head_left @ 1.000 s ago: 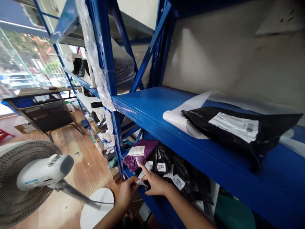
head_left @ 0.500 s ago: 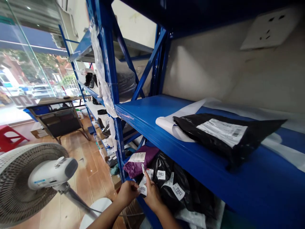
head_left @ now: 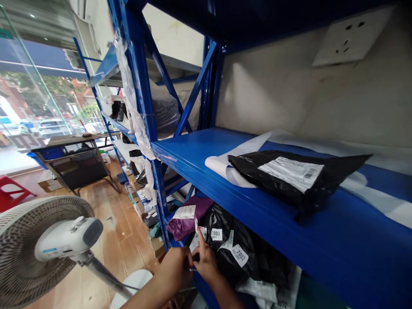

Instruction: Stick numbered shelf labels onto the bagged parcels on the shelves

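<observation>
My left hand (head_left: 178,265) is closed, its fingertips pinched together against my right hand. A thin white edge of the number label (head_left: 193,270) shows beneath the fingers; its printed face is turned out of sight. My right hand (head_left: 206,260) has the index finger raised, with a small white strip (head_left: 196,225) at its tip. Its other fingers curl at the label beside my left fingertips. Just beyond lie a purple parcel (head_left: 201,207) with a white label and black bagged parcels (head_left: 222,214) tagged 7003 and 7002.
Over the lower parcels runs a blue shelf (head_left: 193,150), bearing a black labelled parcel (head_left: 341,171) on white sheeting. A blue upright post (head_left: 139,86) stands left of it. A white fan (head_left: 64,240) occupies the left foreground, with a desk (head_left: 74,150) behind.
The label reading 7008, readable between my hands before, has turned edge-on and is mostly covered. My left hand has moved right, closer against my right hand. The view has shifted slightly.
</observation>
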The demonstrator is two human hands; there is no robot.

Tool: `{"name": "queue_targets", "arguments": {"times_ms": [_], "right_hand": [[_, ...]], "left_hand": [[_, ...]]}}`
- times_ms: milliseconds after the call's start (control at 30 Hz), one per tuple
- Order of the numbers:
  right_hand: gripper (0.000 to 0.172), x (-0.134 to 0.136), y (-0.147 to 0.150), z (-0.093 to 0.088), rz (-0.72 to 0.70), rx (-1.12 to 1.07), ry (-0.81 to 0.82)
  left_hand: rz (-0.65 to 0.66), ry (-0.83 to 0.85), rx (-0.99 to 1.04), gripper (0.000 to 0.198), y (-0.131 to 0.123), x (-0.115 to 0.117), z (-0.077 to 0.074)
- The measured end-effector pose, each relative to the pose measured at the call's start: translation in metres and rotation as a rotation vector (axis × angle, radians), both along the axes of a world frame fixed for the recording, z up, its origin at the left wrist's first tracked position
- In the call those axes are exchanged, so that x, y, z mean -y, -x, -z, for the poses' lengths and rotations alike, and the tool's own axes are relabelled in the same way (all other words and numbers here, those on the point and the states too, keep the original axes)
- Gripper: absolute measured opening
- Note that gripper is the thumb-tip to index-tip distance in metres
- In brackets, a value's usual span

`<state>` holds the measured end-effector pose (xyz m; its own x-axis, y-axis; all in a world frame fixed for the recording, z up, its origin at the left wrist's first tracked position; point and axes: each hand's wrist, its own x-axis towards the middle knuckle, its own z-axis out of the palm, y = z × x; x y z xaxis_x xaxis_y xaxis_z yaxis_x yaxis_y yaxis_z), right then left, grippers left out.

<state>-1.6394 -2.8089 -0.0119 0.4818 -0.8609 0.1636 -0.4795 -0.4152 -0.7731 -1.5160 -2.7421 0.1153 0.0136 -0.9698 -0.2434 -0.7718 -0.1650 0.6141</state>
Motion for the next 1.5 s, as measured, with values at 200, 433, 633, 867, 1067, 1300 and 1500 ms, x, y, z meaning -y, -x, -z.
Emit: {"name": "queue_targets", "arguments": {"times_ms": [200, 433, 633, 867, 1067, 1300, 1500], "right_hand": [[0.109, -0.005, 0.011, -0.009, -0.039, 0.040, 0.010], [0.097, -0.027, 0.039, -0.003, 0.041, 0.032, 0.312], [0.073, -0.039, 0.048, -0.005, 0.226, -0.005, 0.509], [0.071, -0.051, 0.045, -0.015, 0.358, -0.110, 0.424], [0.068, -0.048, 0.035, -0.001, 0.478, -0.046, 0.298], [0.067, -0.027, 0.018, -0.017, 0.563, -0.045, 0.265], [0.059, -0.034, 0.021, -0.031, 0.678, 0.089, 0.270]], "left_hand": [[-0.012, 0.129, -0.154, 0.008, -0.034, -0.006, -0.005], [-0.078, 0.135, -0.394, 0.012, -0.059, 0.010, 0.054], [-0.089, 0.074, -0.638, 0.024, -0.054, 0.023, 0.098], [0.354, 0.056, -0.582, 0.019, -0.044, 0.026, 0.110], [0.640, 0.174, -0.565, 0.024, -0.029, 0.045, 0.137], [0.530, 0.215, -0.815, 0.019, -0.017, 0.080, 0.138], [0.559, 0.156, -0.935, 0.022, -0.022, 0.086, 0.130]]}}
